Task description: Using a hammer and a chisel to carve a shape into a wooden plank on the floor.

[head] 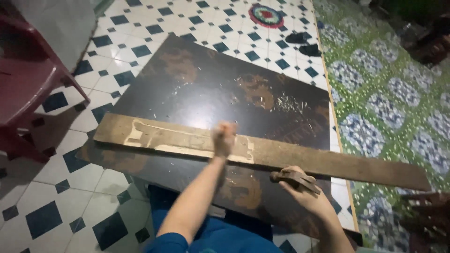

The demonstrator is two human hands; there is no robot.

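1. Fingers of the left hand (223,138) look curled into a loose fist pressing on the wooden plank (262,152), but that hand is motion-blurred, so I honestly can't tell if it's gripping anything small or just bearing down.
2. Right hand (302,189) is easier to read: fingers wrapped shut around a brownish, rusty-looking flat tool (296,178), maybe a scraper or blade, held just beside the plank's near edge.
3. Plank lies flat across a dark board (201,89), running from the left side out past the board's right edge and over the floor.
4. Handling guess: long, thin and stiff, probably light enough for one hand but awkward because of the length. I'd grab it around the middle or with both hands spread, since the overhanging right end could tip.
5. Texture: the top has pale scraped patches where raw wood shows through the brown surface. Looks rough and splintery.
6. Dark board is glossy with worn orange-brown blotches and pale chips or shavings (290,103) scattered near its right side.
7. Around it: white floor tiles (56,187) with navy diamonds, a green patterned mat (389,103) on the right, a red plastic chair (23,79) on the left.
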